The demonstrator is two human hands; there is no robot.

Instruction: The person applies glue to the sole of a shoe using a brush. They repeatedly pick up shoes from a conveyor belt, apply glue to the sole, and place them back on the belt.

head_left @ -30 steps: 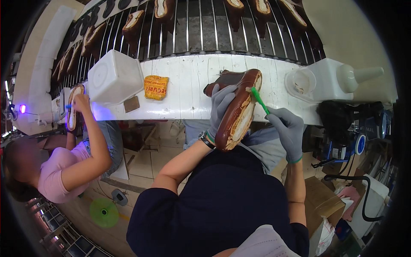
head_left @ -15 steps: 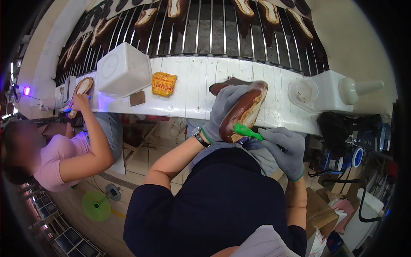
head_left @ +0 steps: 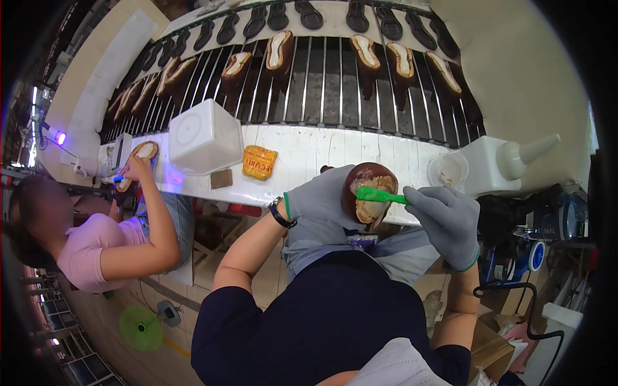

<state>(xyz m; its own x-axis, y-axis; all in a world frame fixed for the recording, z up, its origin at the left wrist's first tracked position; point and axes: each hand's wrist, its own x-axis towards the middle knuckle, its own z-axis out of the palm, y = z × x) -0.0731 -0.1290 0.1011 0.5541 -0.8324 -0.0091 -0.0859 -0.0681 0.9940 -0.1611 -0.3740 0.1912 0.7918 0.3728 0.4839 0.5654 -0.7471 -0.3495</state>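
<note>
My left hand point(head_left: 322, 196), in a grey glove, is closed round a brown leather shoe upper point(head_left: 362, 175). Its pale underside is turned up and toward me, with one rounded end nearest. In my gloved right hand point(head_left: 449, 222) I pinch a green-handled brush point(head_left: 384, 195). The brush head lies against the pale bottom of the upper, close to its edge; the bristles are hard to make out. Part of the upper is hidden behind my left hand. At the bench's right, nearest my right hand, stands a small white cup point(head_left: 448, 171).
Beyond the white bench point(head_left: 309, 143), a metal-bar rack point(head_left: 313, 83) carries several brown uppers, with black soles point(head_left: 309, 15) behind. A white container point(head_left: 203, 138), orange packet point(head_left: 259, 162), brown block point(head_left: 221, 178) and white nozzle bottle point(head_left: 492, 161) stand around. A co-worker point(head_left: 106, 241) brushes another upper at left.
The upper has turned so its rounded end faces me more. The brush has moved slightly with my right hand, still against the underside. The view has tilted up, showing more soles.
</note>
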